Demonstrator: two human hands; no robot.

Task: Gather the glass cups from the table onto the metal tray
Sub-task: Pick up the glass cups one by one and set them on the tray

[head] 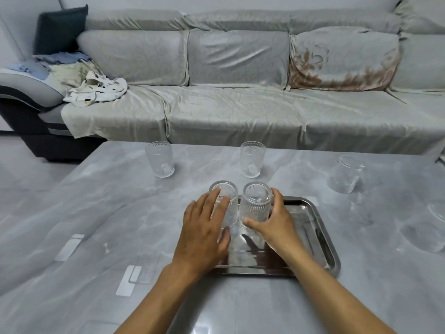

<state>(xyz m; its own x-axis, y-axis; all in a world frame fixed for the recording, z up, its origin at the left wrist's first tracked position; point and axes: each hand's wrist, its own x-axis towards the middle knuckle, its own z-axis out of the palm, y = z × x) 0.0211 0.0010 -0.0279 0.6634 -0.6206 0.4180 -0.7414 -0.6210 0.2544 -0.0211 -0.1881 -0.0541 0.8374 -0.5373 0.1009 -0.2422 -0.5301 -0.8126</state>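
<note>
Left hand: the left hand (204, 227) is reaching over the near-left part of the tray, fingers spread and lying against the side of the left cup (225, 203), thumb low by its base; it is cupping the glass loosely rather than squeezing it.
Right hand: the right hand (274, 224) is wrapping around the right cup (256, 204), thumb in front near the base and fingers curling behind, closed on the glass.
Two held cups: both ribbed glasses are standing upright, side by side and almost touching, at the far-left end of the tray; whether their bases are resting on the metal I cannot tell.
Tray: the metal tray (320, 227) is lying flat on the grey marbled table (96, 213), its right half bare and reflecting the arms.
Other cups: one glass (160, 159) is standing at the far left of the table, another (252, 159) at the far middle, a third (346, 174) far right, and a blurred fourth (433, 227) at the right edge, all well apart from the tray.
Background: a sofa (240, 80) under a pale cover is sitting behind the table, with crumpled cloth (96, 90) at its left end.
</note>
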